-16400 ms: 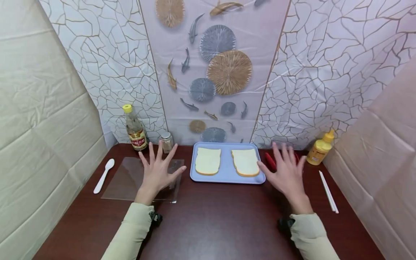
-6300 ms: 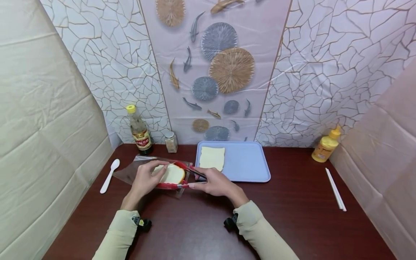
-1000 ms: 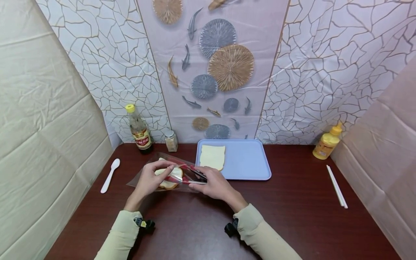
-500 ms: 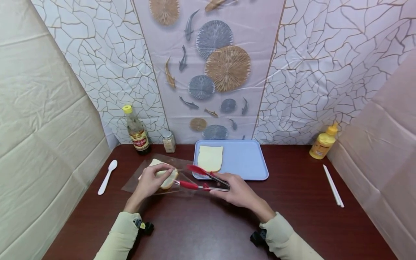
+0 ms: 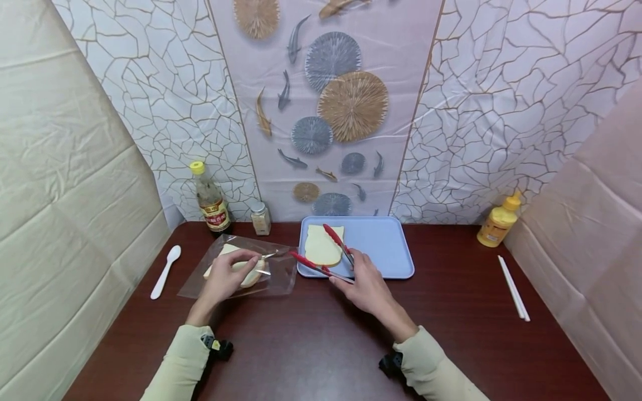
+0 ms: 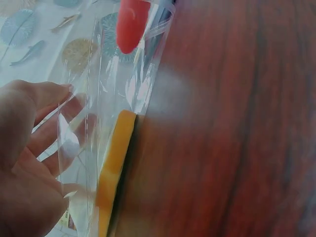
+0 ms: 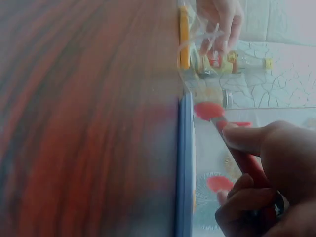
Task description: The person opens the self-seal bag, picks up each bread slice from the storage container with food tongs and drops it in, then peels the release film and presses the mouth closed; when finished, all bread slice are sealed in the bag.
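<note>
A clear plastic bag (image 5: 273,273) lies on the dark wooden table with one bread slice (image 5: 225,253) inside it. My left hand (image 5: 247,264) pinches the top of the bag over that slice. In the left wrist view the slice's crust (image 6: 116,163) shows edge-on behind the film. My right hand (image 5: 347,273) grips red tongs (image 5: 313,265). Their arms stand apart on either side of a second bread slice (image 5: 321,248), which lies on the blue tray (image 5: 386,248). In the right wrist view a red tong tip (image 7: 210,109) hovers just past the tray's rim (image 7: 185,163).
A yellow-capped bottle (image 5: 210,199) and a small spice jar (image 5: 259,218) stand at the back left. A white spoon (image 5: 164,270) lies at the left. A yellow squeeze bottle (image 5: 496,223) and white chopsticks (image 5: 512,287) are on the right. Covered walls close in on three sides.
My right hand drew the tongs out of the bag and swung them right to the tray, now spread around the second slice. The left hand keeps hold of the bag.
</note>
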`<state>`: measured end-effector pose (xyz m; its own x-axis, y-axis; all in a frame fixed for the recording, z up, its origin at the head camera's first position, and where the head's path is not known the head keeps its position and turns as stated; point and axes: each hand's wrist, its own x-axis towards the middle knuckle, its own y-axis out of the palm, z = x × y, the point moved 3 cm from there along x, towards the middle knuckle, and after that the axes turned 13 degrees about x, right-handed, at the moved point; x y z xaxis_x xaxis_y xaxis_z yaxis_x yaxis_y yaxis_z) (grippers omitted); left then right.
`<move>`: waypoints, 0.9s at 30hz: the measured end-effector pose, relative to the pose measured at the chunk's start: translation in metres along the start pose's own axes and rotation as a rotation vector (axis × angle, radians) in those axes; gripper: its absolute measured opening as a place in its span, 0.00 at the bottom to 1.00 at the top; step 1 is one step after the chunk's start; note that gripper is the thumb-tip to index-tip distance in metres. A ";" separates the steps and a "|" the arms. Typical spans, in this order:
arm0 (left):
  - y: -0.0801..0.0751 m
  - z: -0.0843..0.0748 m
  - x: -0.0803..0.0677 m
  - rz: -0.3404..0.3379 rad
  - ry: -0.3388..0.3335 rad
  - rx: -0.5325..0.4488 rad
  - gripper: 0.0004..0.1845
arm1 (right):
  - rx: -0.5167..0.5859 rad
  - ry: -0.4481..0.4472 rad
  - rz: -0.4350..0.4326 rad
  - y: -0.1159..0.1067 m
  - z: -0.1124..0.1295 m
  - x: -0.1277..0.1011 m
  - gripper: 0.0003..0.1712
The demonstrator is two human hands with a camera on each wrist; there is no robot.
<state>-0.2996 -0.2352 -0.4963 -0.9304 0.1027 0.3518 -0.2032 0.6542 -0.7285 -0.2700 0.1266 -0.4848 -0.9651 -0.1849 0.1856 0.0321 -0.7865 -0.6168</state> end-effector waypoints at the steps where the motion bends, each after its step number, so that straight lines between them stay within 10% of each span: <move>1: 0.000 0.000 0.000 -0.006 0.000 0.006 0.07 | -0.002 0.011 -0.009 0.000 0.000 0.000 0.52; 27: 0.000 -0.005 0.000 -0.007 0.001 -0.006 0.07 | -0.069 0.131 -0.042 -0.058 -0.042 -0.034 0.54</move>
<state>-0.2978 -0.2317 -0.4936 -0.9288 0.0991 0.3572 -0.2075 0.6594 -0.7226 -0.2495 0.2032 -0.4875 -0.9910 -0.0705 0.1134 -0.0225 -0.7489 -0.6623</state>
